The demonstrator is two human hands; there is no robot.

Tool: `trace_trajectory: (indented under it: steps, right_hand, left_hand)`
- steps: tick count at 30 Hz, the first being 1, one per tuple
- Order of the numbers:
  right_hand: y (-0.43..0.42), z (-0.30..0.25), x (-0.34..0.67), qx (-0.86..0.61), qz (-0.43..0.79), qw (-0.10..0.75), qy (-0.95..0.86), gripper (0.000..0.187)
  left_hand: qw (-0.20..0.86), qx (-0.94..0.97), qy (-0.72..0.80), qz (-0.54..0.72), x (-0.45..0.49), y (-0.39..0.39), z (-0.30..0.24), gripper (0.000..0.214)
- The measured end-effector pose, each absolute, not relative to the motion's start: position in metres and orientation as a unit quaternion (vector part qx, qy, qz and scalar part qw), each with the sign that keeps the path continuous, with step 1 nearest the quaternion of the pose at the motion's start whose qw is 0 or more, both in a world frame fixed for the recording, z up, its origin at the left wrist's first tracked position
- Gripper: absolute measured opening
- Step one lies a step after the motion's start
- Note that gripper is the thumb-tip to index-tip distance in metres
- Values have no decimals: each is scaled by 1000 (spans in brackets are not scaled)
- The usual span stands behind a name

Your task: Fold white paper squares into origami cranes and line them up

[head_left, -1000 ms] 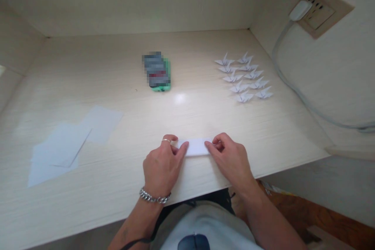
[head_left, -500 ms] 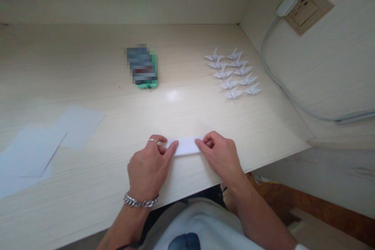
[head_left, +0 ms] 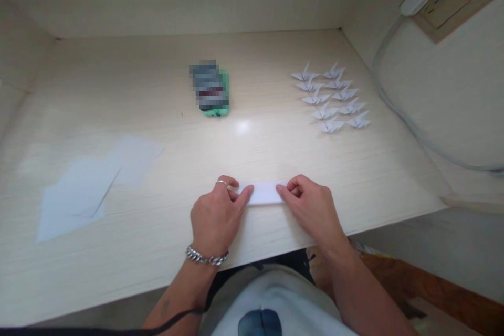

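Note:
A folded white paper strip (head_left: pixel 263 193) lies flat near the front edge of the pale wooden desk (head_left: pixel 165 189). My left hand (head_left: pixel 216 216), with a ring and a chain bracelet, pinches the strip's left end. My right hand (head_left: pixel 313 207) pinches its right end, fingers curled and pressed down on the paper. Both hands rest on the desk with the strip stretched between them.
Several white paper cranes (head_left: pixel 331 98) stand in two rows at the back right. A phone in a green case (head_left: pixel 211 89) lies mid-desk. Loose white sheets (head_left: pixel 90 184) overlap at the left. A wall socket with a white plug (head_left: pixel 417 0) and cable is at the right.
The hands and the strip keep the same hold. Only the camera view has swung, first rightward and then back left.

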State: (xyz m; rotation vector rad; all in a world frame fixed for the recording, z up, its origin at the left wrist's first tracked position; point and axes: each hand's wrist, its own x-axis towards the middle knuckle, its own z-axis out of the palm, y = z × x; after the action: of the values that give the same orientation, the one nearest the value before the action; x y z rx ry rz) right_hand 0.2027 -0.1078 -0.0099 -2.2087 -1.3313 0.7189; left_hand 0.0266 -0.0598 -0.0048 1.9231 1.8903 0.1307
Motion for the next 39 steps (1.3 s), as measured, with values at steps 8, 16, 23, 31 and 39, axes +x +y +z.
trace_trajectory:
  steps: [8,16,23,31,39]
  right_hand:
    - [-109,-10,203,-798,264,236,-488,23]
    - [-107,-10,203,-800,270,232,-483,22]
    - [-107,-9,202,-801,262,238,-484,20]
    - [-106,-8,204,-798,260,230,-492,20]
    - [-106,-8,202,-803,249,213,-498,20]
  left_hand:
    - [226,686,690,39,28,-60,-2,34]
    - [216,694,685,45,27,-59,-4,34]
    - [204,703,680,42,27,-59,-3,33]
    - [205,703,680,36,29,-58,-2,32]
    - [195,713,672,50,27,-61,-4,33]
